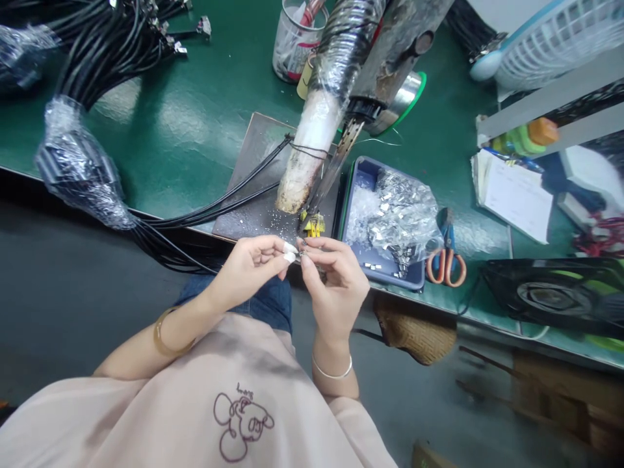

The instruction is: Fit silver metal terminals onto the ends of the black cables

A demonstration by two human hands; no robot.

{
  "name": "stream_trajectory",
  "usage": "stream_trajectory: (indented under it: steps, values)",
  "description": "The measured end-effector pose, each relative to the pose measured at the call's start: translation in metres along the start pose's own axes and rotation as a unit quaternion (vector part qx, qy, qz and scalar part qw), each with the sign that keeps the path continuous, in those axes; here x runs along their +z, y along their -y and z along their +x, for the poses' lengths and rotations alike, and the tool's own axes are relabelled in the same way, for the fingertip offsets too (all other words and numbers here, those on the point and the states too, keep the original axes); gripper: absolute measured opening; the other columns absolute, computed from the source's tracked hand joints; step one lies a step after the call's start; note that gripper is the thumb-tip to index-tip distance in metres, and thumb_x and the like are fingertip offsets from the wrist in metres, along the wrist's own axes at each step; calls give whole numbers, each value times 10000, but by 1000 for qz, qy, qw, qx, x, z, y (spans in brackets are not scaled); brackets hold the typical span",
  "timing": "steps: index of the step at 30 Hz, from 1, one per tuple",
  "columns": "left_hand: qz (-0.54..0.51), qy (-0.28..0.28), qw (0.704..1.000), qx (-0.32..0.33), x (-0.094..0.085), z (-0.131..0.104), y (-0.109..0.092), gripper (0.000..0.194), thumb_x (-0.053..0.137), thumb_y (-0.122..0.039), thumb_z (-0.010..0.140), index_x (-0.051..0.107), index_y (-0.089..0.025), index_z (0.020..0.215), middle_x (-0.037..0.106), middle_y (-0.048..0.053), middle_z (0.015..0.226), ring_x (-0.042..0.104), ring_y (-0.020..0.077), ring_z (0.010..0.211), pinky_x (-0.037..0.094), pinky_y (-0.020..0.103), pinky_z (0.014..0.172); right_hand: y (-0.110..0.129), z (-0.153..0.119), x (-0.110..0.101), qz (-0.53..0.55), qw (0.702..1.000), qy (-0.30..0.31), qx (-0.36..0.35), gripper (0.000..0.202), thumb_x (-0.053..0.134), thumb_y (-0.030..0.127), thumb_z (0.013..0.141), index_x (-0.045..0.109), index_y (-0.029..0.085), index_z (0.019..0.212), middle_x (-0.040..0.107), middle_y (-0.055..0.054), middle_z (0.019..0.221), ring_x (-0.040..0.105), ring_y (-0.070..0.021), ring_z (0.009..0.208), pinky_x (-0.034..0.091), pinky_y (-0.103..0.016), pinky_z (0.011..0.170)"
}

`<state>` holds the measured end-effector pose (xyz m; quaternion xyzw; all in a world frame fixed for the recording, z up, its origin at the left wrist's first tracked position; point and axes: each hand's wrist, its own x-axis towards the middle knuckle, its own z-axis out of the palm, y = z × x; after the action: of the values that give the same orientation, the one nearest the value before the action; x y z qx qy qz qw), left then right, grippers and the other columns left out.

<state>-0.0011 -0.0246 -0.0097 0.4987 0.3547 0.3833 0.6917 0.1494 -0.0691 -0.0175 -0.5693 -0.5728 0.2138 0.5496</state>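
Note:
My left hand (248,270) and my right hand (336,279) meet fingertip to fingertip just in front of the bench edge. White coverings wrap the thumb and a finger of my left hand. Both hands pinch at something small and greyish, too tiny and covered to name. Right behind my fingertips stand a yellow fixture (314,224) and a thin metal arm (336,169). A white, film-wrapped tube (312,130) slants down over a dark plate (253,162) dotted with white specks. Black cables (234,195) run across that plate from the left.
A blue-grey tray (414,278) holds small metal parts and plastic bags. Orange-handled scissors (446,263) lie beside it. A plastic-wrapped cable bundle (82,162) hangs over the left edge. Farther back are a mesh cup (287,52), a notepad (517,195) and a black fan-like device (556,296).

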Motion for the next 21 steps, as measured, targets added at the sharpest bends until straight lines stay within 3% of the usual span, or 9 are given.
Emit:
stream_trajectory:
  steps: [3,6,8,11,15,18,21]
  values:
    - [-41,-8,999,-30,-5,8,1,170,756,-297,803,727,-144,734,585,-31,540,485,75,498,415,199,508,1,2,-1,-49,997,-36,-40,120,654,162,953,741,244,954,764,-34,1017,757,-193,975,642,-382,863]
    - [-39,-32,998,-22,-4,13,2,142,795,-279,753,772,-142,725,698,18,627,594,111,597,505,223,606,3,3,-5,-54,994,-61,-72,173,610,119,970,721,247,1000,768,-24,1026,755,-176,978,637,-348,839]
    - [-25,-38,999,-8,-2,14,1,103,796,-240,729,775,-141,712,755,46,707,657,140,678,553,245,685,4,3,-7,-76,989,-55,-118,179,652,95,939,712,249,1007,778,-19,1019,759,-171,953,636,-334,830]
    - [0,-37,999,18,1,14,-1,54,764,-189,724,761,-139,703,745,32,690,628,118,609,527,219,604,3,1,-5,-112,975,-39,-186,207,718,74,882,706,248,993,792,-19,972,764,-169,882,640,-312,780]
    - [35,-42,998,29,2,15,-2,57,732,-168,736,748,-132,694,697,10,620,548,86,513,420,187,480,-2,-3,-2,-58,988,-52,-131,163,674,101,914,684,248,985,783,-21,920,771,-179,847,651,-310,703]
    - [30,-37,998,32,-1,16,-1,67,724,-183,751,751,-140,707,746,35,684,639,121,601,506,207,565,-4,-3,-1,-26,994,-69,-80,116,655,128,931,673,239,958,774,-18,896,773,-175,836,648,-299,691]
    - [19,-29,999,32,-3,17,-1,84,717,-200,773,757,-147,721,781,51,751,697,145,692,569,233,683,-5,-1,-2,-37,995,-54,-74,105,675,133,921,674,238,934,781,-23,934,775,-178,874,649,-307,729]
